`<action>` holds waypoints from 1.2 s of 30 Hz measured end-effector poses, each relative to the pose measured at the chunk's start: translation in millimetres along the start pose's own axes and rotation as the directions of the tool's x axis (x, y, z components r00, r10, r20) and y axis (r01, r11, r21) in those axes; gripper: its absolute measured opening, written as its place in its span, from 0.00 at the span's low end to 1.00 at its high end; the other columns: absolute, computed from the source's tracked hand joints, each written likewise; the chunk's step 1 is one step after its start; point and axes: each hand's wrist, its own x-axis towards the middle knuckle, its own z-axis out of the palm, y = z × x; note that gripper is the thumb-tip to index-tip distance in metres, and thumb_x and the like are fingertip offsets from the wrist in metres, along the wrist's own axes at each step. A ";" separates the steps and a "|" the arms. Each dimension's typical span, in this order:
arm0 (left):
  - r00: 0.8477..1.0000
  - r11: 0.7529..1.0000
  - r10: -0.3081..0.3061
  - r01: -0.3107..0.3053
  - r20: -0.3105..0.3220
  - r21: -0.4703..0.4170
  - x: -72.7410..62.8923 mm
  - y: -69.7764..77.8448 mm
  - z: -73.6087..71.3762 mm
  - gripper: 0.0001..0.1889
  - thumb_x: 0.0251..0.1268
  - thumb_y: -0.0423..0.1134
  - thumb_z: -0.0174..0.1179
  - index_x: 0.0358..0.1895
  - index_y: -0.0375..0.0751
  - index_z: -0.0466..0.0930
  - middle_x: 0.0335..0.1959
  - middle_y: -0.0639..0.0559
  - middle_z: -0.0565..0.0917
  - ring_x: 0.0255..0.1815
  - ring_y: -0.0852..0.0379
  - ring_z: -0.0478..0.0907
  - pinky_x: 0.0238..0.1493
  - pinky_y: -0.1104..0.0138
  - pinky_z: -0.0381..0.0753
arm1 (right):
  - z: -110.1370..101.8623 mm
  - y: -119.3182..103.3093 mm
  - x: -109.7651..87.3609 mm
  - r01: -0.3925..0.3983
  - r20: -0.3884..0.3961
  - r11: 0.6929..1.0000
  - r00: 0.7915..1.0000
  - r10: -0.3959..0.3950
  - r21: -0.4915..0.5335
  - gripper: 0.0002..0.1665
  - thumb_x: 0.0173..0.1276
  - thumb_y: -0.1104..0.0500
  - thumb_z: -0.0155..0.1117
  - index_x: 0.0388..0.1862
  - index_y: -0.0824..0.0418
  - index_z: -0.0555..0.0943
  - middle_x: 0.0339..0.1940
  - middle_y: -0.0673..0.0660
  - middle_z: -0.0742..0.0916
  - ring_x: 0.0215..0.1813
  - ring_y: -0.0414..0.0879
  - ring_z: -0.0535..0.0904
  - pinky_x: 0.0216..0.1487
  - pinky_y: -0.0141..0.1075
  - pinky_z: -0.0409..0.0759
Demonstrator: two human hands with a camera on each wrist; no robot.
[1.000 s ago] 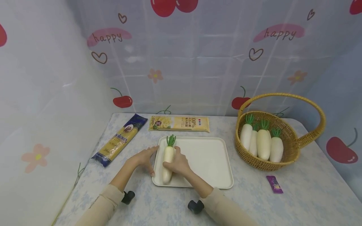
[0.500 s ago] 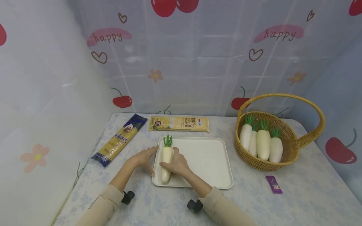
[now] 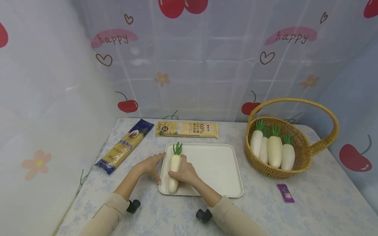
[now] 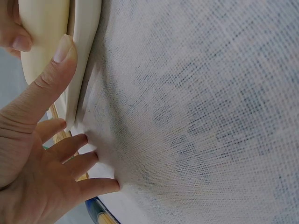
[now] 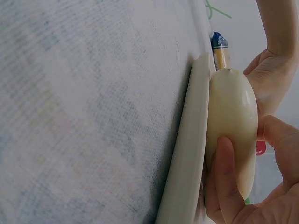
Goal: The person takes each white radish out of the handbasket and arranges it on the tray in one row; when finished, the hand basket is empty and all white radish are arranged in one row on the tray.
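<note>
A white radish (image 3: pixel 175 164) with green leaves on top lies along the left side of a white rectangular tray (image 3: pixel 213 167). My right hand (image 3: pixel 186 171) grips the radish around its middle. In the right wrist view, fingers and thumb sit on opposite sides of the radish (image 5: pixel 234 102), just above the tray edge (image 5: pixel 187 149). My left hand (image 3: pixel 149 166) is at the tray's left edge with its fingers spread. From the left wrist view, its thumb lies against the tray rim (image 4: pixel 88 44), and the fingers of this hand (image 4: pixel 39 158) extend towards the cloth.
A wicker basket (image 3: pixel 308 165) at the right holds several white radishes (image 3: pixel 275 152). Behind the tray lies a yellow pasta pack (image 3: pixel 187 129); a blue and yellow pasta pack (image 3: pixel 124 146) lies at the left. A small purple packet (image 3: pixel 285 193) rests before the basket.
The radish in my right hand has shifted slightly left, then a little back to the right and nearer to me. My left hand has stayed at the tray's edge.
</note>
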 end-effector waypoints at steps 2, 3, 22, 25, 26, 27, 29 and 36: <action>1.000 1.000 0.005 -0.005 0.002 -0.004 -0.1 -0.5 -0.3 0.65 0.25 0.40 0.81 0.73 0.35 0.49 0.72 0.32 0.53 0.72 0.32 0.46 0.70 0.43 0.50 | -0.5 0.3 -0.3 -0.001 0.012 1.000 1.000 0.001 0.000 0.55 0.54 0.49 0.69 0.70 0.72 0.51 0.33 0.62 0.80 0.29 0.49 0.78 0.24 0.36 0.78; 1.000 1.000 0.008 -0.008 0.002 -0.011 -0.3 -0.5 -0.7 0.65 0.24 0.40 0.81 0.73 0.35 0.49 0.72 0.32 0.53 0.72 0.32 0.46 0.70 0.43 0.50 | -0.6 0.3 -0.6 -0.002 0.015 1.000 1.000 0.002 0.000 0.55 0.54 0.48 0.69 0.70 0.71 0.51 0.32 0.62 0.80 0.28 0.49 0.78 0.23 0.35 0.77; 1.000 1.000 0.018 -0.018 -0.008 -0.010 -1.4 1.9 0.0 0.65 0.24 0.39 0.81 0.73 0.34 0.49 0.72 0.31 0.53 0.72 0.31 0.46 0.70 0.42 0.51 | 0.0 1.7 -6.9 0.044 0.011 0.999 0.999 -0.044 -0.020 0.55 0.59 0.40 0.65 0.70 0.73 0.52 0.31 0.65 0.82 0.20 0.45 0.76 0.21 0.33 0.73; 1.000 1.000 0.012 -0.012 -0.012 -0.015 -0.5 1.3 0.5 0.65 0.24 0.38 0.81 0.73 0.34 0.50 0.72 0.31 0.53 0.72 0.32 0.46 0.70 0.42 0.51 | -1.9 3.2 -9.6 0.041 0.016 0.999 0.999 -0.041 0.001 0.55 0.59 0.40 0.64 0.70 0.72 0.52 0.25 0.61 0.82 0.18 0.45 0.75 0.21 0.32 0.72; 1.000 1.000 0.010 -0.010 -0.012 -0.018 0.1 0.9 0.6 0.65 0.24 0.38 0.81 0.73 0.34 0.50 0.72 0.32 0.53 0.72 0.32 0.46 0.70 0.42 0.51 | -3.3 3.8 -10.9 0.042 0.019 0.999 0.999 -0.042 0.017 0.54 0.60 0.40 0.63 0.70 0.72 0.51 0.22 0.60 0.81 0.16 0.44 0.75 0.20 0.32 0.72; 1.000 1.000 0.006 -0.006 -0.012 -0.021 0.7 0.7 0.8 0.65 0.24 0.38 0.81 0.73 0.34 0.50 0.72 0.32 0.53 0.72 0.32 0.46 0.70 0.42 0.51 | -5.3 4.5 -12.4 0.047 0.021 0.998 0.999 -0.048 0.031 0.54 0.61 0.40 0.62 0.71 0.72 0.51 0.19 0.58 0.81 0.14 0.44 0.74 0.19 0.32 0.72; 1.000 1.000 0.002 -0.002 -0.013 -0.028 1.9 -0.1 1.2 0.65 0.23 0.38 0.81 0.73 0.35 0.50 0.72 0.32 0.53 0.72 0.32 0.46 0.70 0.42 0.50 | -10.1 7.3 -14.2 0.058 0.025 0.997 0.998 -0.059 0.049 0.53 0.62 0.40 0.60 0.71 0.71 0.50 0.13 0.55 0.80 0.12 0.43 0.74 0.19 0.32 0.71; 1.000 1.000 0.014 -0.014 -0.014 -0.023 1.2 0.0 0.0 0.65 0.22 0.38 0.81 0.73 0.34 0.50 0.72 0.32 0.54 0.72 0.33 0.47 0.70 0.43 0.50 | -41.6 22.0 -22.9 0.081 0.050 0.991 0.995 -0.087 0.106 0.51 0.64 0.41 0.60 0.72 0.69 0.51 0.25 0.57 0.83 0.18 0.46 0.79 0.24 0.34 0.76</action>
